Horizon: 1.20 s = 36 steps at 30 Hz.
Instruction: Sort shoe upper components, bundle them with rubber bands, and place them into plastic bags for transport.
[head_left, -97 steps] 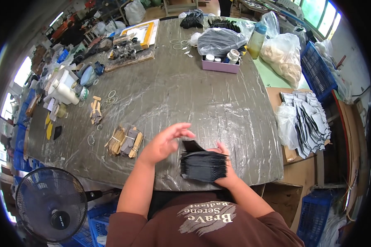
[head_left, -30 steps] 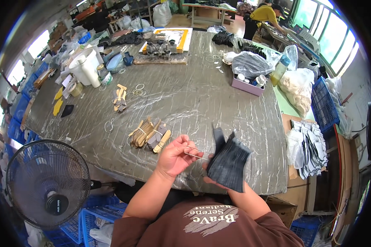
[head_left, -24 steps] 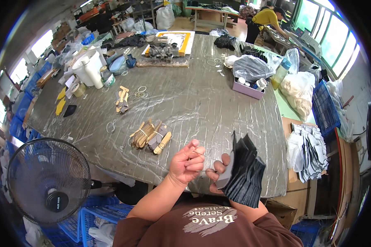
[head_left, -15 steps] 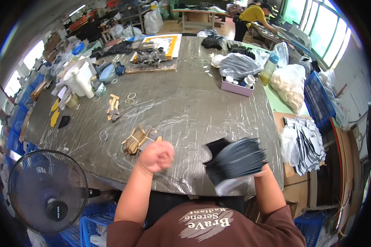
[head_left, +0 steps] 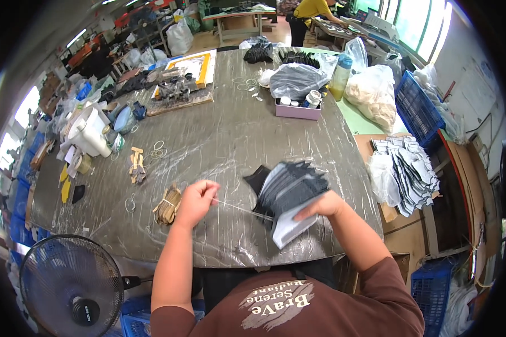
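Observation:
A fanned stack of dark grey and black cut fabric pieces [head_left: 291, 188], with a pale piece at its near side, is gripped in my right hand [head_left: 320, 205]. The thumb lies over the stack's near side; the other fingers are mostly hidden beneath. My left hand [head_left: 197, 203] is closed in a pinch on a thin pale rubber band [head_left: 239, 208]. Stretched taut, the band runs from those fingertips to the stack's left edge; whether it loops round behind cannot be seen. Just left of that hand lies a banded bundle of tan strips [head_left: 167, 206].
A smaller tan bundle [head_left: 136, 165] and loose rubber bands [head_left: 158, 149] lie farther left. A purple box [head_left: 298, 111] holds small bottles at the back right. Layered white-and-dark pieces [head_left: 407, 171] sit off the right edge. A fan [head_left: 73, 286] stands front left; another person [head_left: 309, 14] works far back.
My left hand has gone from a blurred fist to a pinch, with the band now visibly stretched to the stack. The stack has turned and spread. The whole view has shifted somewhat.

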Available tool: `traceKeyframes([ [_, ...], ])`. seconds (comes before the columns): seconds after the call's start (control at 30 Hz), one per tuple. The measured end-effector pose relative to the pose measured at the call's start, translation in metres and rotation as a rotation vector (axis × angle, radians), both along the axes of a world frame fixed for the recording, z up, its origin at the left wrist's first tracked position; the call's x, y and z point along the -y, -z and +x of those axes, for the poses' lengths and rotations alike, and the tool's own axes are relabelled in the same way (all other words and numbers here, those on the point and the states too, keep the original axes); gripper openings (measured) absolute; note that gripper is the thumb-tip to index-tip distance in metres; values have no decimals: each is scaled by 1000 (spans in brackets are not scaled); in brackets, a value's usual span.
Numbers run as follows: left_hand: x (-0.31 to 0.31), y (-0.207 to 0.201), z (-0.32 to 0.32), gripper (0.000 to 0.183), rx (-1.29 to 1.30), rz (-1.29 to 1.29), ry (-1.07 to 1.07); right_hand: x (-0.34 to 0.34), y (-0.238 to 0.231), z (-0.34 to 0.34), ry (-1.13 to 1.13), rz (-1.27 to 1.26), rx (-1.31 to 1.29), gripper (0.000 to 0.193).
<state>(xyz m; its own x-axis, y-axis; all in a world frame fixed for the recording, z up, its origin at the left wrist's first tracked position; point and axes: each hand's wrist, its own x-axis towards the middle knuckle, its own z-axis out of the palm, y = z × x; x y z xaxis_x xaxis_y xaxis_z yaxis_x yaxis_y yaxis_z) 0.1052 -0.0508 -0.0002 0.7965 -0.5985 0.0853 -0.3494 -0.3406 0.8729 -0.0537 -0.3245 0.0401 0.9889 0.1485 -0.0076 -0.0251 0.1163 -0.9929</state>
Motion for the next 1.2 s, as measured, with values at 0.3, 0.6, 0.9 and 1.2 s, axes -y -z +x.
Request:
traceKeyframes([
  [0.3,44,-39,-11,14,-383,-214,419,-56,-57,8,-543,-767,451,63],
  [0.6,63,-86,-80,4,959,584,484,-37,-35,85,54,-1356,-67,30],
  [0.9,34,-38,-32,50,260,226,-90,-54,-22,37,-110,-1509,435,36],
  [1.2,6,-15,-57,40,-330,-192,96,-36,3,50,231,-118,-190,51],
])
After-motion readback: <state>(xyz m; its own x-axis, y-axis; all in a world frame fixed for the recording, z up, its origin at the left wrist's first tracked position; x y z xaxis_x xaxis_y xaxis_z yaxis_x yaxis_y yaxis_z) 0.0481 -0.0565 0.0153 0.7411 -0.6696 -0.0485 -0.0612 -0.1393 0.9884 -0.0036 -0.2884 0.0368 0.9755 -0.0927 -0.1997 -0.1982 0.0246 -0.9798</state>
